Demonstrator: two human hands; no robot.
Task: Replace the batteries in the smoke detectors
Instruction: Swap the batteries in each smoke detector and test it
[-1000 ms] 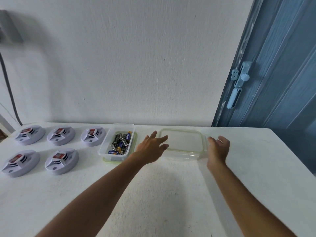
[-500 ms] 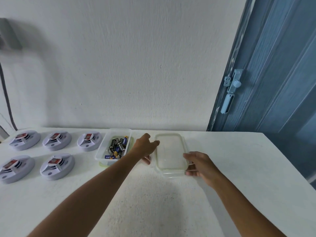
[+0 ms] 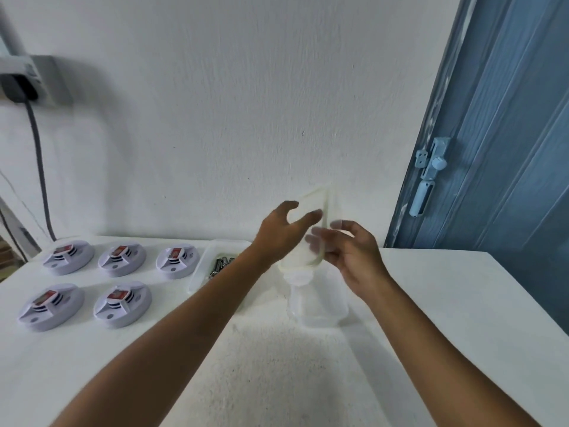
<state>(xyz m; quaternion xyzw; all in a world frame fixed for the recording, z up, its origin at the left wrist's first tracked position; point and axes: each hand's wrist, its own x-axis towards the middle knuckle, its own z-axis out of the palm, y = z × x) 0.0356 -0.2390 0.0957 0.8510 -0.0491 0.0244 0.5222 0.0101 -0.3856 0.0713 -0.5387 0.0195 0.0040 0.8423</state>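
Both hands, left hand (image 3: 281,231) and right hand (image 3: 354,251), hold the blurred lid (image 3: 311,229), fingers curled round it; seemingly loosely, so it could drop onto the container (image 3: 318,303).

Two bare forearms reach over a white table (image 3: 431,303) set against a white wall. Both hands hold a translucent lid (image 3: 311,229) lifted on edge above the table: the left hand (image 3: 277,232) grips its left side, and the fingers of the right hand (image 3: 351,254) curl round its right edge. Below sits a clear tub (image 3: 320,303). Left of it is a tub of batteries (image 3: 215,266) (mostly hidden by the left arm), then five smoke detectors (image 3: 123,257). A blue door (image 3: 492,149) stands at right.
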